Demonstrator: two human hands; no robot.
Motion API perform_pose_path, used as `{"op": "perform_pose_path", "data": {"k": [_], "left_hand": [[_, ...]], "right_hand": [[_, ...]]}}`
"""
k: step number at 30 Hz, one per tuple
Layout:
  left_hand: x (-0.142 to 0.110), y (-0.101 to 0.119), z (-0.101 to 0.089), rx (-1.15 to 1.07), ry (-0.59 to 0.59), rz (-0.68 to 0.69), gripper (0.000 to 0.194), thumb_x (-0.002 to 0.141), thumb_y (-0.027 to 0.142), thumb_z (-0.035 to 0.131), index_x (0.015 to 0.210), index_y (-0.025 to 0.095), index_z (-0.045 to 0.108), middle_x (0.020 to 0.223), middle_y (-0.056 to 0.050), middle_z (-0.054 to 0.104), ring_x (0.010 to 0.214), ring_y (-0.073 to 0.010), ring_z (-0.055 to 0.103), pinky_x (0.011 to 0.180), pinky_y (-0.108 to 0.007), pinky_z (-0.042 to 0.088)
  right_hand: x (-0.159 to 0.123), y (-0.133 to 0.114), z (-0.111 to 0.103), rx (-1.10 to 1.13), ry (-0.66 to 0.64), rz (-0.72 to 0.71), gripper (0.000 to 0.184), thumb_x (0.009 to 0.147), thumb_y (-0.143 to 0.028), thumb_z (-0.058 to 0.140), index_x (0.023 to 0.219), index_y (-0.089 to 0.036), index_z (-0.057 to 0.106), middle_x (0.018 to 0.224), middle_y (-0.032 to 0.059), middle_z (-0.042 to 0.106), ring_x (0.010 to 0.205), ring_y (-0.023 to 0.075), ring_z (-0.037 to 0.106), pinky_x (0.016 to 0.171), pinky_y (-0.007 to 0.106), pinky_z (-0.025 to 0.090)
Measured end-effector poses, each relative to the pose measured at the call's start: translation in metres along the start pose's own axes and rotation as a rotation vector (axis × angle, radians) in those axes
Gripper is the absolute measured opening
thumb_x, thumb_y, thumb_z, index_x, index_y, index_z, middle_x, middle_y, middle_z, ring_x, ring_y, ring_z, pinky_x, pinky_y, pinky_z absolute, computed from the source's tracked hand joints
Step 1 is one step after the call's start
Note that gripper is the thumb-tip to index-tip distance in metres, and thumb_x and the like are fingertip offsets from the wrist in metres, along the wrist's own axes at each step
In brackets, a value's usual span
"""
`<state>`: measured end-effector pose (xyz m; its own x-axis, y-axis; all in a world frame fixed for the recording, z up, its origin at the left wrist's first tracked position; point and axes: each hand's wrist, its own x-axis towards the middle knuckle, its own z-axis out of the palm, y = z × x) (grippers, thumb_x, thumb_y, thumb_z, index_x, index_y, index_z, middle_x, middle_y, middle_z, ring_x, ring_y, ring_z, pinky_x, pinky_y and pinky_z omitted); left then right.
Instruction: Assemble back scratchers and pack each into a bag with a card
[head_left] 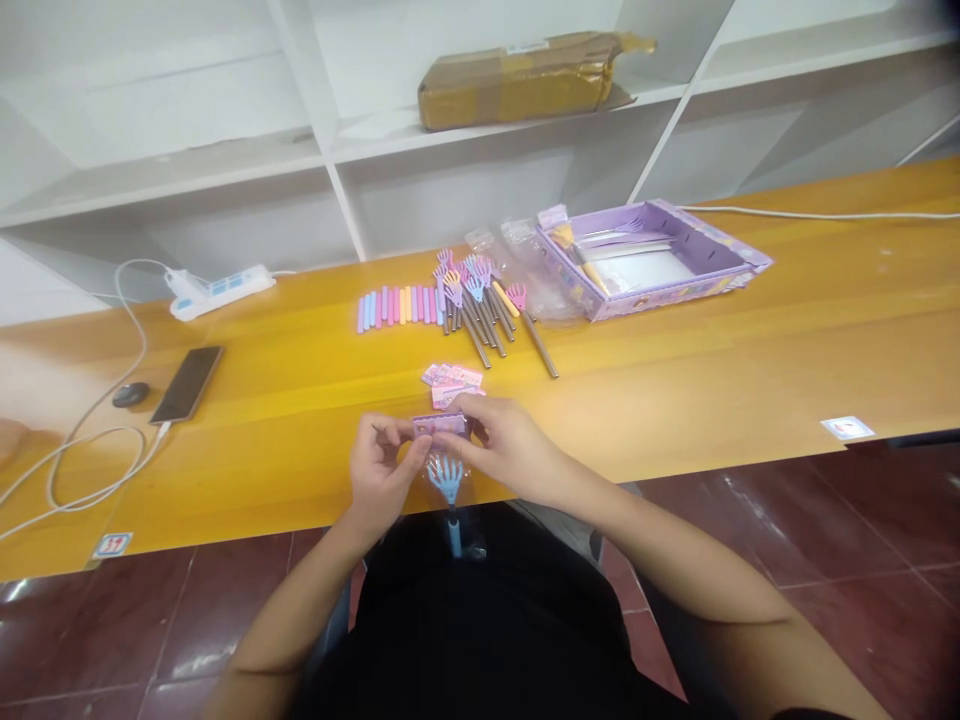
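At the table's front edge, my left hand (381, 472) and my right hand (517, 447) pinch a small purple header card (440, 425) from either side. Below the card hangs a clear plastic bag with a blue hand-shaped back scratcher (445, 480) inside, its handle end over my lap. Just beyond my fingers lie several pink printed cards (454, 378), loosely stacked. Farther back is a heap of back scratchers (480, 295) with coloured claws and dark metal shafts. Coloured handle sleeves (400, 306) form a row to its left.
A purple tray box (679, 240) holding packed back scratchers stands at the back right, with clear plastic bags (544, 290) beside it. At left are a phone (187, 384), a black mouse (130, 394), white cables and a power strip (223, 291). A taped parcel (517, 85) sits on the shelf.
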<state>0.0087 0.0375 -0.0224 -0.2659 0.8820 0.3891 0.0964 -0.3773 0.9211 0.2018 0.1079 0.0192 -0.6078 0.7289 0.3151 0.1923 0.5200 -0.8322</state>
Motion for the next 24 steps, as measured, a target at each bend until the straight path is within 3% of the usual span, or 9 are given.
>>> {"op": "perform_pose_path", "data": {"k": [7, 13, 18, 24], "left_hand": [[0.004, 0.006, 0.004, -0.090, -0.005, -0.129, 0.047, 0.091, 0.043, 0.090, 0.107, 0.026, 0.049, 0.080, 0.003, 0.079, 0.074, -0.0177, 0.081, 0.069, -0.026, 0.065], [0.002, 0.004, 0.003, -0.038, -0.022, -0.112, 0.044, 0.094, 0.046, 0.087, 0.102, 0.026, 0.049, 0.081, 0.004, 0.073, 0.077, -0.0156, 0.079, 0.074, -0.026, 0.064], [0.001, 0.003, 0.002, -0.014, -0.039, -0.091, 0.042, 0.095, 0.044, 0.086, 0.097, 0.025, 0.049, 0.080, 0.005, 0.067, 0.073, -0.0122, 0.073, 0.073, -0.023, 0.061], [-0.004, -0.006, 0.001, 0.079, -0.047, -0.019, 0.033, 0.098, 0.042, 0.082, 0.096, 0.024, 0.054, 0.086, 0.002, 0.067, 0.077, -0.0128, 0.074, 0.072, -0.022, 0.062]], "right_hand": [[0.000, -0.002, -0.004, -0.039, -0.029, -0.028, 0.029, 0.108, -0.034, 0.064, 0.083, -0.020, 0.059, 0.073, -0.0030, 0.055, 0.067, 0.0128, 0.050, 0.064, 0.028, 0.035], [0.002, -0.001, -0.013, 0.010, -0.070, -0.058, 0.028, 0.107, -0.033, 0.064, 0.082, -0.019, 0.060, 0.075, -0.0019, 0.060, 0.068, 0.0134, 0.055, 0.066, 0.027, 0.040], [0.004, -0.001, -0.023, 0.066, -0.153, -0.055, 0.019, 0.107, -0.029, 0.064, 0.091, -0.018, 0.069, 0.080, 0.0001, 0.068, 0.072, 0.0141, 0.059, 0.069, 0.028, 0.045], [0.002, -0.001, -0.041, 0.018, -0.266, -0.066, 0.015, 0.110, -0.028, 0.059, 0.101, -0.019, 0.068, 0.087, 0.0010, 0.070, 0.077, 0.0154, 0.062, 0.074, 0.029, 0.051]]}}
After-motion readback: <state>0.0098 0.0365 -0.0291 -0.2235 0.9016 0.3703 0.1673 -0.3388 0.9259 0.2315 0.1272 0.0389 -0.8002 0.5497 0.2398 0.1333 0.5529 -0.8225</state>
